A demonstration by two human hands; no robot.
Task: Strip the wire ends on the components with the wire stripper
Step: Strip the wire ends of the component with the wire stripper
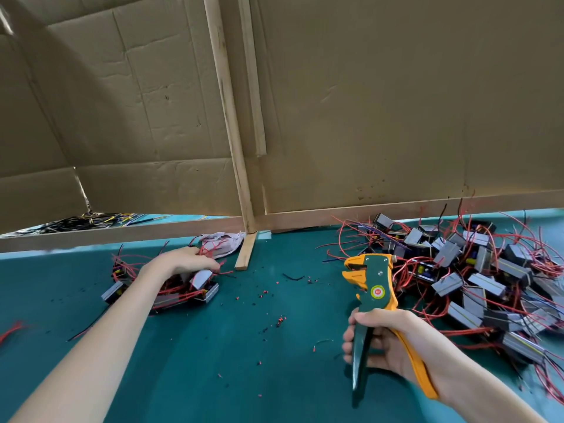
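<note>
My right hand (387, 340) grips the handles of a green and orange wire stripper (370, 282), held upright above the teal table with its jaws pointing left and nothing in them. My left hand (186, 261) reaches to a small pile of grey components with red wires (164, 293) at the left and holds one grey component (201, 277) just above that pile. A large heap of grey components with red wires (476, 276) lies at the right, behind the stripper.
The teal table (244, 361) is dotted with red and black insulation scraps (279, 320). A cardboard wall (366, 102) with wooden battens (232, 132) closes the back. A crumpled paper (222, 242) lies near a wooden strip (246, 253). Black cut wires (79, 222) lie far left.
</note>
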